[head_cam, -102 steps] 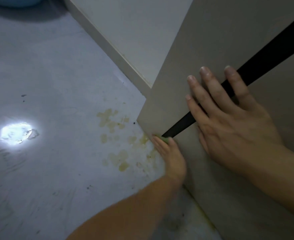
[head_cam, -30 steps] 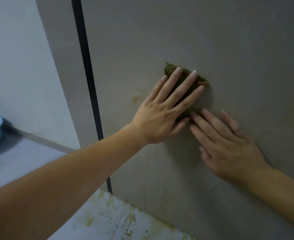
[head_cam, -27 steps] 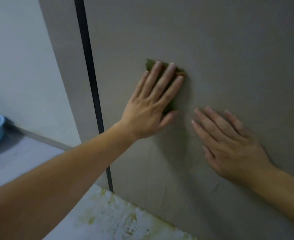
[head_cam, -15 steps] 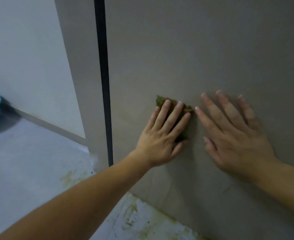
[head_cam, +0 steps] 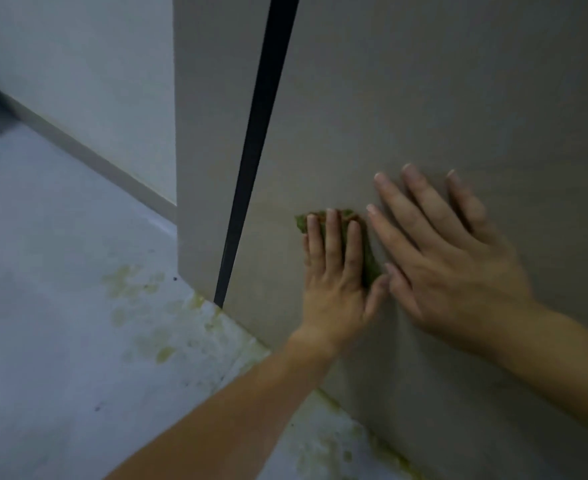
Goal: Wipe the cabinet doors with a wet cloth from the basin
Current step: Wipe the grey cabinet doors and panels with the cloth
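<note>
Pale floor [head_cam: 60, 323] fills the left of the frame, with yellowish stains [head_cam: 133, 278] along the foot of the cabinet. A white wall [head_cam: 95, 81] with a skirting [head_cam: 95, 161] runs across the upper left, where a dark blurred shape sits that I cannot make out. Nothing lies between me and the door [head_cam: 424, 98]; only my own forearms cross the lower frame.

I count two grey door faces, the wide one at right and a narrow one [head_cam: 209, 133] at centre, split by one black gap [head_cam: 258, 133]. There is one green cloth [head_cam: 369, 261] and two hands.

My left grip [head_cam: 334, 282] lies flat, fingers straight and close together, thumb out to the right, pressing the cloth against the wide door low down, right of centre; cloth edges show above the fingertips and beside the thumb. My right grip [head_cam: 458, 268] is spread wide and flat on the same door, just right of the cloth, holding nothing.
</note>
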